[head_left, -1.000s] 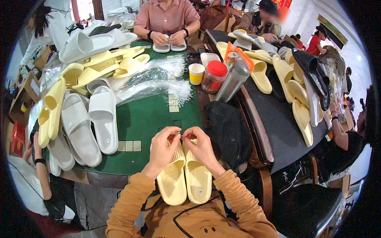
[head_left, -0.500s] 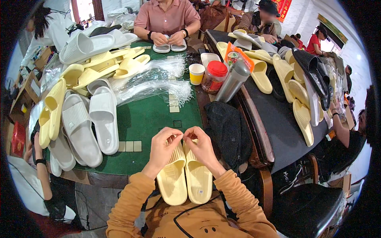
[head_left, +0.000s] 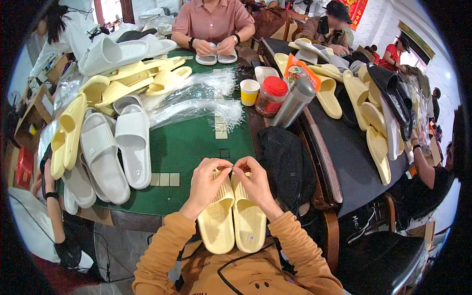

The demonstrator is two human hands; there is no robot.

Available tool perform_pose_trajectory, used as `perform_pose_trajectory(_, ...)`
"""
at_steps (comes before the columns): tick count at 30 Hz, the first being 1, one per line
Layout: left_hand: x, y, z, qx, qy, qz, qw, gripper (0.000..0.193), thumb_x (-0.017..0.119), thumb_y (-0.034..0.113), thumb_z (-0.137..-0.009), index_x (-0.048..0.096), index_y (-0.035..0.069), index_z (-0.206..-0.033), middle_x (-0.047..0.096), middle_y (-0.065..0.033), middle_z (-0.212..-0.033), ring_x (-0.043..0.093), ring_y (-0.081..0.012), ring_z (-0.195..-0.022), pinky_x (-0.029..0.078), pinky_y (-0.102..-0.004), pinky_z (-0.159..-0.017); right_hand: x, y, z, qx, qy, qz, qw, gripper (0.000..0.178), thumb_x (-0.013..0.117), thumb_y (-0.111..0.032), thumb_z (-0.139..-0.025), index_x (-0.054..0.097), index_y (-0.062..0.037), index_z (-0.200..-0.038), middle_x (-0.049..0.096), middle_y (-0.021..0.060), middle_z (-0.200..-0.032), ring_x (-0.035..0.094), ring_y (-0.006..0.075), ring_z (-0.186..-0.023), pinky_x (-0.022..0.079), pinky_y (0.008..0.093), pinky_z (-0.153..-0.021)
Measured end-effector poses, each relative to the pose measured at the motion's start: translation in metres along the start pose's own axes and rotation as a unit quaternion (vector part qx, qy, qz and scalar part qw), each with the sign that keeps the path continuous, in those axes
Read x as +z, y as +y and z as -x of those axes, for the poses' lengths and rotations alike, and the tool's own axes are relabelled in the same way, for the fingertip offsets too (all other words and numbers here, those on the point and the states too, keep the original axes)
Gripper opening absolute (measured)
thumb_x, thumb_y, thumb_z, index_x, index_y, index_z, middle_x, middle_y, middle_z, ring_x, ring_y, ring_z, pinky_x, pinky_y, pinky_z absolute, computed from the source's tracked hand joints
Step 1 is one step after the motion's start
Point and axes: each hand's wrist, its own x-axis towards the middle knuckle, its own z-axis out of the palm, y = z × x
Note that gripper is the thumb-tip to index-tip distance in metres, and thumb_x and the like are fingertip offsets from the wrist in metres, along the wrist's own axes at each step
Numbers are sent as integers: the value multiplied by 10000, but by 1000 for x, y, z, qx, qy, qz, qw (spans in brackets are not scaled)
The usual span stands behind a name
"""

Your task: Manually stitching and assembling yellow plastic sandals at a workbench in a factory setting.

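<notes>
On the big green worktop (head_left: 196, 147) almost everything is slippers. I see it is crowded, so the free green patch sits only in the middle, right ahead of me.

Biggest is the heap at my left: white slippers (head_left: 118, 152) lying flat side by side, and pale yellow ones (head_left: 123, 86) stacked behind them. They look sorted by colour, I think so each kind is easy to grab. Another row of yellow slippers (head_left: 373, 123) lies on the dark table (head_left: 344, 152) at my right.

Next come the clear plastic bags (head_left: 196, 101), spread loose in the middle. Just past them stand a grey bottle (head_left: 293, 103), a jar with a red lid (head_left: 270, 96) and a yellow cup (head_left: 249, 92). A black bag (head_left: 285, 162) sits close to my right arm and could get bumped.

A person in a pink shirt (head_left: 214, 22) across from me holds two white slippers too.

Then my pair of yellow slippers (head_left: 231, 216). It lies at the near edge, partly over my lap, side by side and close, so I can work on both at once.

Smallest is a tiny thin thing (head_left: 231, 167). My left hand (head_left: 206, 184) and right hand (head_left: 255, 184) are both closed, pinching it between fingertips just above the slippers. I cannot tell what it is.
</notes>
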Motion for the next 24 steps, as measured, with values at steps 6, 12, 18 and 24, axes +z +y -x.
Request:
perform_pose_trajectory(6, 1, 0, 0, -13, 2, 25, 1000, 115, 698, 33, -857, 708, 16, -970, 691, -80, -930, 636, -162, -807, 506, -294, -741, -1, -1, 1, 9, -1, -6, 1000, 102, 645, -59, -894, 594, 5, -955, 607, 100, -894, 618, 195, -796, 506, 312, -739)
perform_pose_trajectory(12, 0, 2, 0, -12, 27, 33, 999, 88, 683, 29, -867, 689, 4, -951, 679, -78, -905, 617, -144, -770, 494, -282, -711, -1, 0, 0, 8, -3, 1, 1000, 89, 638, -51, -891, 603, 4, -952, 614, 98, -878, 620, 189, -788, 507, 310, -735)
perform_pose_trajectory(18, 1, 3, 0, -8, 49, 49, 998, 76, 671, 25, -876, 637, -2, -938, 640, -56, -844, 590, -124, -747, 486, -275, -700, -1, -3, 0, -5, 0, 5, 1000, 84, 631, -41, -890, 629, 0, -963, 610, 92, -883, 610, 183, -781, 501, 302, -735)
perform_pose_trajectory(24, -1, 4, 0, -8, 50, 49, 998, 81, 669, 14, -876, 610, -4, -929, 618, -52, -831, 580, -117, -737, 479, -269, -687, -1, -5, 0, 2, 0, 16, 1000, 85, 635, -36, -884, 639, -1, -961, 608, 90, -896, 602, 185, -787, 497, 302, -734)
